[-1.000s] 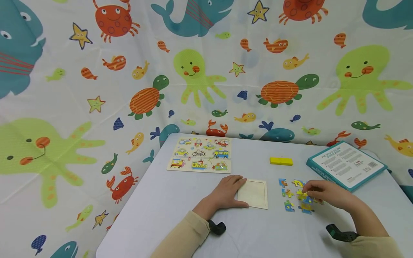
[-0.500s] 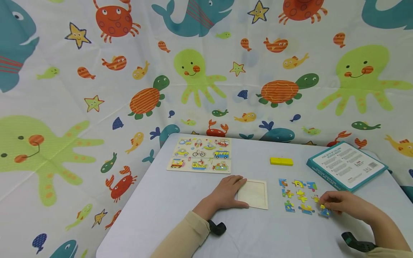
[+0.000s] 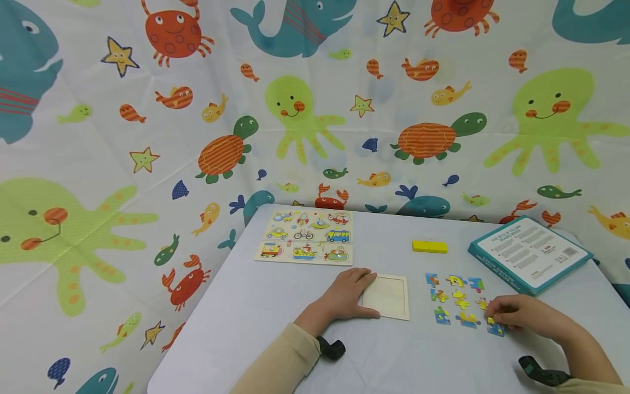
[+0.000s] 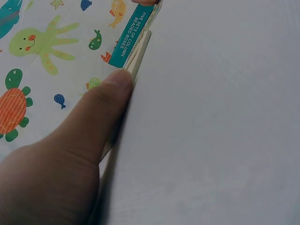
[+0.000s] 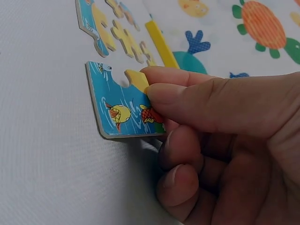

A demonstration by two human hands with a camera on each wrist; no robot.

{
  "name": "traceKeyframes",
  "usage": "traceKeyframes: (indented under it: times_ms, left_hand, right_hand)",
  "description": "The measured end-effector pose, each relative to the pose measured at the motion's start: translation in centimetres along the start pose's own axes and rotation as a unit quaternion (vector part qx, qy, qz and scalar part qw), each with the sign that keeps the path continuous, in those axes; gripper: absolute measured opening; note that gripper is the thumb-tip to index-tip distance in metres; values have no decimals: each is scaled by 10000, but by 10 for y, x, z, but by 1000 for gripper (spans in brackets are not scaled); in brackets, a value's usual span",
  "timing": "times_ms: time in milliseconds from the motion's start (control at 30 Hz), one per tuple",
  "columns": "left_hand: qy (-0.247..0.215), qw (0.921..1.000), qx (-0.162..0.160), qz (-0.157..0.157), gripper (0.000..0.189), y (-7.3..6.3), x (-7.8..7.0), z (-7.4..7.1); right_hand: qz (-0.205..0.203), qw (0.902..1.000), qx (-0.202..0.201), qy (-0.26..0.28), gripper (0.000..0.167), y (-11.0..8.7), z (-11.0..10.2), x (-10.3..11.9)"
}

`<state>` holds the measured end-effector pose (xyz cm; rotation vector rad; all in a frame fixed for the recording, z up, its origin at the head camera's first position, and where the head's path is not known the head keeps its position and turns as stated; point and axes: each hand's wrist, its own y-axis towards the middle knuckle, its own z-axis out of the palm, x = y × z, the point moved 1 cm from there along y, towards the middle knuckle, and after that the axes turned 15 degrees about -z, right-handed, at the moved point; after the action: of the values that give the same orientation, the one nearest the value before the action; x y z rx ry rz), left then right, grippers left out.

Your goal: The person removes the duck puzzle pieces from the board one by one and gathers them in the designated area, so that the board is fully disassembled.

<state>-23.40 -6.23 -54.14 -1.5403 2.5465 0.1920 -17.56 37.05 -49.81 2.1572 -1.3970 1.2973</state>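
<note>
My left hand (image 3: 344, 295) holds the left side of a small wooden puzzle tray (image 3: 389, 298), thumb at the near edge and fingers by the far left corner. In the left wrist view the thumb (image 4: 105, 101) lies along the tray's edge; the other fingers are hidden. A blue jigsaw piece with fish on it (image 5: 119, 105) is pinched between thumb and forefinger of my right hand (image 3: 524, 314), low over the table. To its left, several jigsaw pieces (image 3: 461, 299) lie apart in rough rows.
Behind the loose pieces lies a yellow block (image 3: 430, 247). A teal-edged box (image 3: 529, 253) sits at the back right. At the back left is a wooden picture board with vehicles (image 3: 305, 236). A curtain with sea animals (image 3: 315, 109) hangs behind the white table (image 3: 275, 295).
The right hand has moved right and toward the near side with the jigsaw piece, placing it at the near right corner of the rows. The left hand and tray have stayed put.
</note>
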Motion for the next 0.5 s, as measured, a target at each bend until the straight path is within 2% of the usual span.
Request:
traceKeyframes:
  times_ms: [233,500]
  left_hand:
    - [-4,10000,-42,32,100,0,1,0]
    - [25,10000,16,12,100,-1,1,0]
  right_hand:
    - [104,9995,-68,-299,25,2,1,2]
    - [-91,9990,-120,-430,27,-2,-1,6]
